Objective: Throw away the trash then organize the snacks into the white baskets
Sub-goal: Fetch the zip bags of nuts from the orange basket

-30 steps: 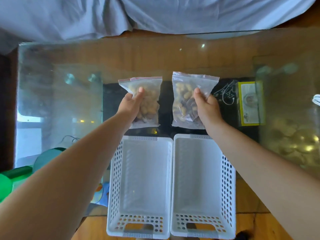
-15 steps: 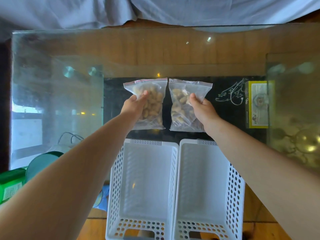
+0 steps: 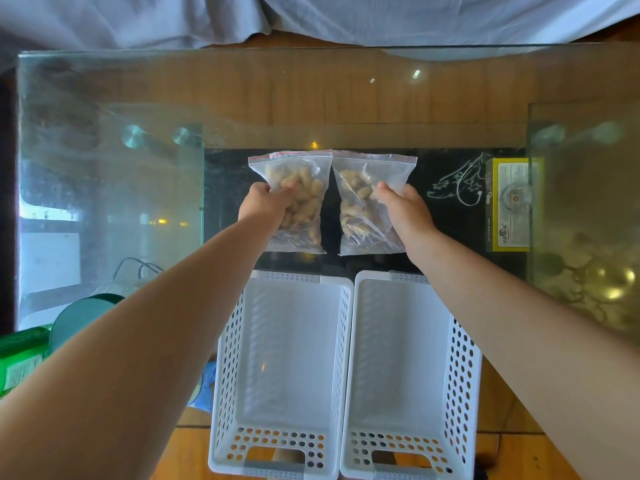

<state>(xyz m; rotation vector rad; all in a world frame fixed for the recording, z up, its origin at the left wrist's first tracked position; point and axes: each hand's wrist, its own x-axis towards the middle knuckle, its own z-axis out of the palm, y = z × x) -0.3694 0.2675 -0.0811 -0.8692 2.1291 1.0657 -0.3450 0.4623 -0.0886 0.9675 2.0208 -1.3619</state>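
Two clear zip bags of peanuts hang side by side over the glass table, just beyond two white baskets. My left hand (image 3: 265, 202) grips the left peanut bag (image 3: 304, 199) by its left side. The right peanut bag (image 3: 360, 202) is pinched at its right side by my right hand (image 3: 405, 209). Both bags are upright, seals at the top, and nearly touch at their upper corners. The left white basket (image 3: 228, 358) and the right white basket (image 3: 460, 362) stand edge to edge at the near side, both with nothing inside.
The glass table top (image 3: 311, 98) shows a black shelf below with a yellow-edged box (image 3: 512, 206). A green package (image 3: 20, 358) and a teal round object (image 3: 83, 317) lie at the lower left. Grey cloth (image 3: 311, 15) covers the far side.
Both hands have lowered and drawn the two bags closer together, until their top corners almost meet. The view has shifted slightly nearer the baskets.
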